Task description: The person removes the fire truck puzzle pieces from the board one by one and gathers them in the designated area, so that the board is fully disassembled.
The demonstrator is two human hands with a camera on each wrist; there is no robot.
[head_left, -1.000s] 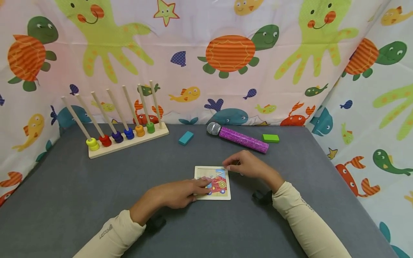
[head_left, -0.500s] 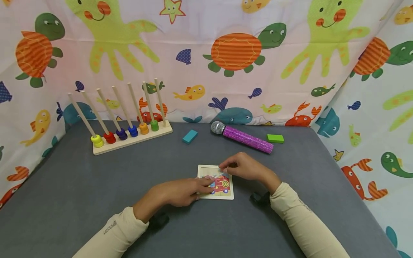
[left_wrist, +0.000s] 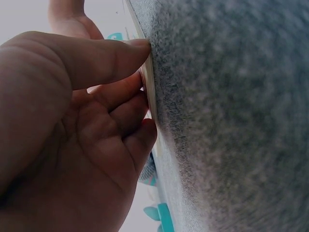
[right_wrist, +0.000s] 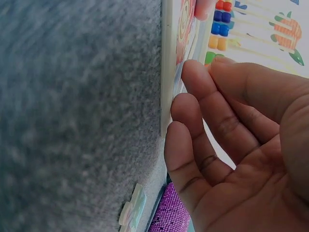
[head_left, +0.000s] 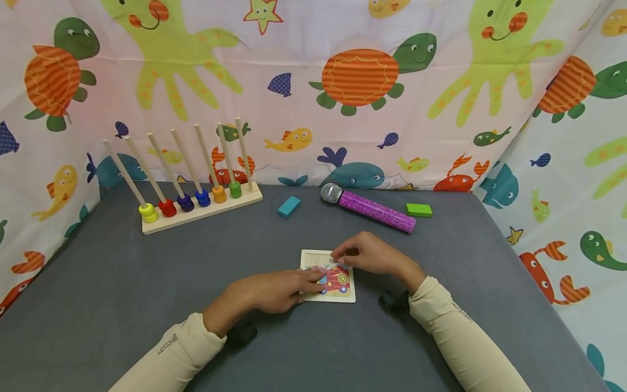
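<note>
A small square wooden jigsaw puzzle (head_left: 338, 298) with a red vehicle picture lies flat on the grey table. My left hand (head_left: 278, 291) holds it from the left, fingers spread over the picture and thumb (left_wrist: 130, 55) against the frame's edge. At the upper right corner, my right hand (head_left: 374, 255) pinches a pale puzzle piece (head_left: 334, 266) over the board, thumb and forefinger close together. Its other fingers (right_wrist: 178, 142) rest at the frame's edge. Another loose puzzle piece (right_wrist: 133, 210) lies on the table in the right wrist view; in the head view the right hand hides it.
A purple glitter microphone (head_left: 374, 211) lies behind the puzzle, between a teal block (head_left: 289, 207) and a green block (head_left: 418, 210). A wooden peg rack (head_left: 203, 209) with coloured rings stands at the back left. A sea-animal cloth (head_left: 294, 109) hangs behind the table.
The right hand has shifted slightly left over the puzzle's top corner, bringing the pale piece in over the board. The left hand stays on the puzzle. The head view has swung slightly left.
</note>
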